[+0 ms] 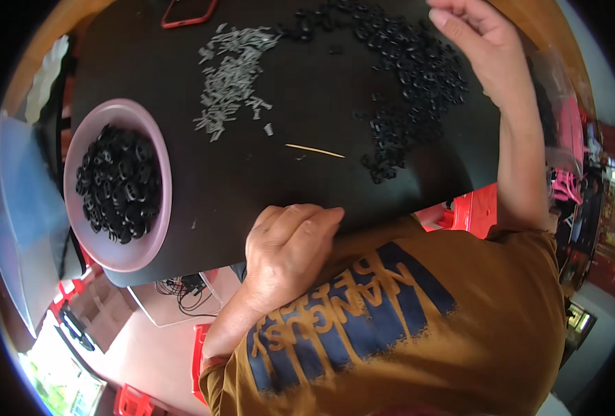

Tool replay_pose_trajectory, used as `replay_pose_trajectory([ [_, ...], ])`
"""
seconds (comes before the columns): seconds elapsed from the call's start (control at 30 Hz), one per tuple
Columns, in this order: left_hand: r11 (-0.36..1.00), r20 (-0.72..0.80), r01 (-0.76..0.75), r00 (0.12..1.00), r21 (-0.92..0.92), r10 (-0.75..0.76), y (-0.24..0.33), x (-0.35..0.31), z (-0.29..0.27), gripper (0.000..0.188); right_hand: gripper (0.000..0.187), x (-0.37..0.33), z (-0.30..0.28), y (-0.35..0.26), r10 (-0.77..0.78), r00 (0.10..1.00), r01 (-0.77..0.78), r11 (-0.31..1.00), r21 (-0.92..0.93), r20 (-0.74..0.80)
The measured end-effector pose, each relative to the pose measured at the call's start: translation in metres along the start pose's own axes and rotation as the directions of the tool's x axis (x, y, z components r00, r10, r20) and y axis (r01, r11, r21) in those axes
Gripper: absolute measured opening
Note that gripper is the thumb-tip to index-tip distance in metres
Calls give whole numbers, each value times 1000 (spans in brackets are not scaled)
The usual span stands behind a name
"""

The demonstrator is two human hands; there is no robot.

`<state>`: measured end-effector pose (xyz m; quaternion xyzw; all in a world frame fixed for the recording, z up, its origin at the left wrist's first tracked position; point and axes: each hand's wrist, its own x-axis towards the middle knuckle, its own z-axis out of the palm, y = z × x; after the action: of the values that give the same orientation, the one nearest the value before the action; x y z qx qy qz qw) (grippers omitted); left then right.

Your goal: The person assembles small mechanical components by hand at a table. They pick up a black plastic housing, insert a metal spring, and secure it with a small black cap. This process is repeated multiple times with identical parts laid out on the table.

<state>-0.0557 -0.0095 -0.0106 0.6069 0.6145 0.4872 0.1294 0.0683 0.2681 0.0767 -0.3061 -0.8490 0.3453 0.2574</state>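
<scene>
My left hand (290, 249) is curled at the near edge of the dark table, back of the hand up; whatever its fingers may hold is hidden. Raised at the far right, my right hand (484, 45) has its thumb apart from loosely bent fingers, with nothing visible between them. Beside it spreads a heap of small black plastic pieces (418, 76). A pile of small grey metal springs (234, 76) lies left of that heap. Between the springs and my left hand rests a wooden toothpick (315, 150). A pink bowl (163, 201) at the left holds many rounded black plastic parts (120, 180).
A red-cased phone (188, 12) lies at the far table edge. One loose spring (268, 130) sits apart from its pile. Past the right edge stands a clear container (560, 104). Below the table are a red stool (473, 211) and black cables (186, 288).
</scene>
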Motion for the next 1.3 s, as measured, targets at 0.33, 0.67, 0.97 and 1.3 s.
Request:
replay_pose_trajectory([
  [0.33, 981, -36, 63, 998, 183, -57, 8, -2, 10, 26, 14, -40, 13, 43, -207, 951, 279, 895, -347, 231],
  [0.67, 950, -122, 130, 988, 285, -98, 16, -2, 17, 15, 20, -41, 16, 50, -364, 865, 496, 722, -482, 345],
  [0.97, 955, -130, 112, 988, 275, -79, 13, -4, 19, 15, 14, -32, 18, 57, -380, 857, 515, 661, -545, 349],
  [1.3, 951, -157, 216, 970, 221, -184, 19, -8, 15, 14, 14, -49, 21, 27, -232, 944, 263, 958, -110, 234],
])
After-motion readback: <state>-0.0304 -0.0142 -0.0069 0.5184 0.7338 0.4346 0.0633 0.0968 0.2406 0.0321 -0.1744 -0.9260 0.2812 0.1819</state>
